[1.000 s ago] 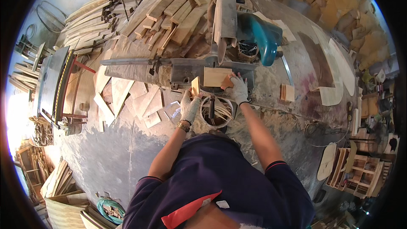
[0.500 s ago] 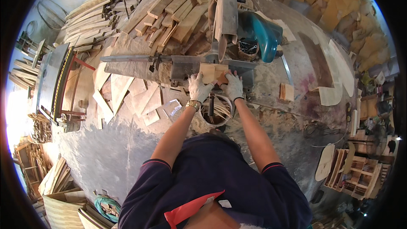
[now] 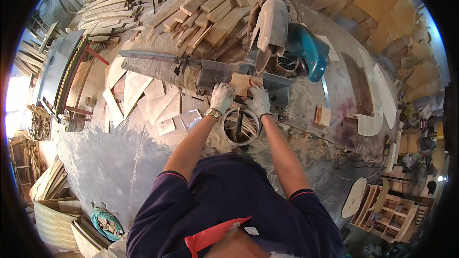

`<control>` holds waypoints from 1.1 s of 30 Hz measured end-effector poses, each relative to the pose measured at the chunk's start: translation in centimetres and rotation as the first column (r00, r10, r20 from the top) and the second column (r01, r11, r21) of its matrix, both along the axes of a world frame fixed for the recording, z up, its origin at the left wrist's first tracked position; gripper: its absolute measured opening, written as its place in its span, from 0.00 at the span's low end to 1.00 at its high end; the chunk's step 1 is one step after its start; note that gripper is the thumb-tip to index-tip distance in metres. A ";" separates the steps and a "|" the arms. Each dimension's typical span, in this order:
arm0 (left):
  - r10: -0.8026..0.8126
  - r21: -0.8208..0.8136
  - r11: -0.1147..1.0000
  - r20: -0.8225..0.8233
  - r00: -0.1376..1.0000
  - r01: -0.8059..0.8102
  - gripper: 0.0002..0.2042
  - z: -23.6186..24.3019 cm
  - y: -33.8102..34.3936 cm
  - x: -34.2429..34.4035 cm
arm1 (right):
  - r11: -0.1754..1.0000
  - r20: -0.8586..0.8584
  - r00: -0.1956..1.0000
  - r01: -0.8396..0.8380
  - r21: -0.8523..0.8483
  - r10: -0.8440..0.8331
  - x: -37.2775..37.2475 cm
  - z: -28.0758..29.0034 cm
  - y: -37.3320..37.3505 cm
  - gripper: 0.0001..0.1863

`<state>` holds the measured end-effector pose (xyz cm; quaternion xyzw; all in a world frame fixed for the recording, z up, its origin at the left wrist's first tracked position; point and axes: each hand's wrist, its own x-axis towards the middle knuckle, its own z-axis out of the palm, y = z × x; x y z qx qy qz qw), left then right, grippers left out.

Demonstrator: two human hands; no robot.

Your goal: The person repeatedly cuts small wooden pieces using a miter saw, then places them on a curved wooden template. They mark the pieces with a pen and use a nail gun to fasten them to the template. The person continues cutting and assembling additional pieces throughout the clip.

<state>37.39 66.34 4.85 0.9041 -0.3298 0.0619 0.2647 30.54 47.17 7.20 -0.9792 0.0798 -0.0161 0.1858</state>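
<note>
A short pale piece of wood (image 3: 240,81) lies on the grey metal saw bed, against the fence (image 3: 213,72). My left hand (image 3: 222,97), in a whitish work glove, holds its left side, thumb along the near edge. A browner part of the wood (image 3: 256,81) shows on the right, under the fingertips of my gloved right hand (image 3: 258,101); whether it is a separate piece I cannot tell. Just beyond stands a mitre saw, its grey blade guard (image 3: 271,24) raised over the bed and its teal motor housing (image 3: 311,52) to the right. The blade is partly hidden.
A round bucket (image 3: 258,131) with thin offcuts stands below my hands. Sawn timber (image 3: 203,7) is piled behind the saw. Flat boards (image 3: 135,88) lie on the left, with a metal-topped machine (image 3: 60,76) beyond. Wooden crates (image 3: 382,212) stand at the lower right.
The whole view has shifted and tilted slightly. Both hands sit a little closer on the near side of the wood; my right fingers look more drawn in. The saw guard stays raised.
</note>
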 end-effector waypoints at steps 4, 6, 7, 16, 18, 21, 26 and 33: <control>-0.026 -0.027 0.999 -0.019 0.999 0.025 0.09 0.1 0.1 0.8 | 0.999 -0.039 0.998 0.038 -0.008 -0.038 0.4 -0.3 0.1 0.37; -0.036 -0.026 0.999 -0.026 0.999 0.036 0.09 0.1 0.1 1.0 | 0.999 -0.071 0.996 0.046 -0.008 -0.047 0.4 -0.3 0.1 0.37; -0.033 -0.044 0.999 -0.027 0.999 0.032 0.09 0.1 0.1 1.0 | 0.999 -0.065 0.997 0.042 -0.007 -0.042 0.5 -0.4 0.1 0.37; -0.018 -0.071 0.997 -0.031 0.999 0.016 0.09 -0.4 0.2 0.7 | 0.999 0.063 0.998 -0.008 -0.035 0.010 0.1 -0.6 -0.2 0.33; -0.013 -0.044 0.999 -0.049 0.999 0.011 0.09 -0.3 0.3 0.8 | 0.999 0.037 0.999 -0.001 -0.042 0.003 0.2 -0.3 -0.1 0.34; -0.018 -0.031 0.999 -0.063 0.998 0.016 0.08 -0.1 0.3 1.2 | 0.998 -0.018 1.000 0.019 -0.053 -0.020 0.2 0.1 0.1 0.34; -0.039 -0.018 0.999 -0.089 0.995 0.037 0.09 0.3 0.4 1.3 | 0.999 -0.018 0.999 0.029 -0.038 -0.030 0.2 0.3 0.2 0.35; -0.055 0.026 0.998 -0.047 0.997 0.057 0.10 0.2 0.5 1.4 | 1.000 0.026 1.000 -0.009 -0.030 0.009 0.4 -0.3 -0.2 0.35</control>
